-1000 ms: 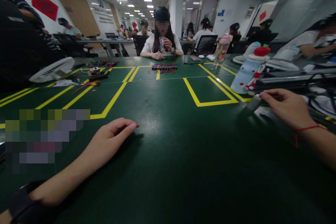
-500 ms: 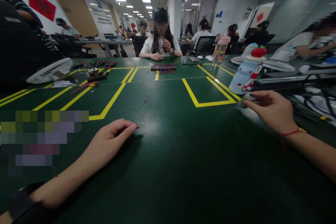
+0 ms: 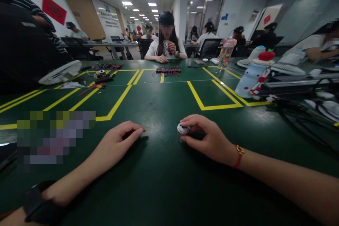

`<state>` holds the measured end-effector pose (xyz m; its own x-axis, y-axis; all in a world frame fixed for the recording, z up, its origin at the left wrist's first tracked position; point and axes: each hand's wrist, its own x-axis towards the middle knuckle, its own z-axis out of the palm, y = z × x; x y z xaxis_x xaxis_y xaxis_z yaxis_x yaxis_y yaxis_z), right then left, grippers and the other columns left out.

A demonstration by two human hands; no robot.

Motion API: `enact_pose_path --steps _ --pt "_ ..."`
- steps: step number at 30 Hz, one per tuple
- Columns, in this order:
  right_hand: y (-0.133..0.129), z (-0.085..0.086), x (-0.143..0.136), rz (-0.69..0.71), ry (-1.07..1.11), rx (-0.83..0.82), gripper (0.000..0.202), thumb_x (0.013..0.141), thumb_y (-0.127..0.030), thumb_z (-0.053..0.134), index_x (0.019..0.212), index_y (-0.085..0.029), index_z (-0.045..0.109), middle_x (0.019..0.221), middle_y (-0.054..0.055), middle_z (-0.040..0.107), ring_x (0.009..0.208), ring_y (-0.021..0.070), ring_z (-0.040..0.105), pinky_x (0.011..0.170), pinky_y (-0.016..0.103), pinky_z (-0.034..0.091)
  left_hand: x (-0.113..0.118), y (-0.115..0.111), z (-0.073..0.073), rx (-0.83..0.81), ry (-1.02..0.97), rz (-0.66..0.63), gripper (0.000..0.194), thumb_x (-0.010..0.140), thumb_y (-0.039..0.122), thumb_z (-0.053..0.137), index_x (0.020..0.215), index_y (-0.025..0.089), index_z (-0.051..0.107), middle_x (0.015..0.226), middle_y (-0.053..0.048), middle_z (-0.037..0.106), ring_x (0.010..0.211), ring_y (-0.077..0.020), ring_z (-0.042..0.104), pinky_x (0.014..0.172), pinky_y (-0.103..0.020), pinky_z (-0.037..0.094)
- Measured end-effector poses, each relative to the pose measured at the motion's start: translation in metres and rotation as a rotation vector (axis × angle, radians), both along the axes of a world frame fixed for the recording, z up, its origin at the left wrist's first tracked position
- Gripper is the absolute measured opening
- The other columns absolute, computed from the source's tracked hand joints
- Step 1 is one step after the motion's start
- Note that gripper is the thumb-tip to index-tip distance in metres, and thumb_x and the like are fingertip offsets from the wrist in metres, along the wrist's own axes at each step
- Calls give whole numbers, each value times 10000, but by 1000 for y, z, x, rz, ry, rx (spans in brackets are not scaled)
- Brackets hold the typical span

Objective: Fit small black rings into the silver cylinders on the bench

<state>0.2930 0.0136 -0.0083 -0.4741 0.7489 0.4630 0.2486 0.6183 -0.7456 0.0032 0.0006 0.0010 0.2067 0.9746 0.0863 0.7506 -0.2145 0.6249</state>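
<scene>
"What do your hands show?"

"Your right hand (image 3: 209, 139) has its thumb and forefinger set around a small metal cylinder (image 3: 182, 129), parted just by its width. Your left hand (image 3: 119, 137) lies half open, fingers loosely curled, with a gap behind the thumb tip. It looks empty to me, though its palm is hidden from you here."

"And the cylinder, where do you have it?"

"In front of you, between your two hands and closer to the right one, over the green table (image 3: 164, 183). It looks upright, its pale end with small dark holes facing up. Whether its base touches the tabletop, you cannot tell from this view."

"What else lies around you?"

"Beyond your right hand you have yellow tape (image 3: 222, 107) marking the table, and a pale blue bottle (image 3: 247, 79) standing farther right. Straight ahead, well apart from your hands, a bundle of red and blue wires (image 3: 168, 71) lies before a seated person (image 3: 165, 47). Your right wrist wears a red bracelet (image 3: 239, 156), your left a black band (image 3: 39, 201)."
</scene>
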Motion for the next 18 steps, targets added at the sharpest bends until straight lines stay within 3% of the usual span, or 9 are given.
enact_pose_path --steps 6,8,14,18 --pt "-1 -1 -2 -38 -2 -98 389 769 -259 664 1121 -237 500 1101 48 592 992 141 607 828 318 574 20 2 7 2 -30 54 317 880 484 513 1014 255 686 1041 -50 669 937 -232 616 806 -354 468" --pt "0 -3 -4 -55 17 -139 443 751 -271 685 1131 -226 461 1080 49 601 985 143 616 822 315 573 40 2 13 36 -59 5 313 879 469 516 1036 264 693 1064 -48 657 918 -227 615 758 -339 475" --pt "1 -8 -4 -40 27 -116 446 758 -245 672 1137 -222 439 1095 54 603 996 138 623 812 299 565 95 6 32 176 -113 -152 210 849 382 597 956 285 749 1003 -36 626 972 -213 578 855 -360 453" --pt "1 -9 -4 -46 33 -122 487 758 -262 674 1167 -227 411 1106 64 603 1009 151 621 822 317 562 93 8 39 203 -146 -82 198 828 403 622 891 279 763 926 -20 610 874 -194 583 772 -326 463"
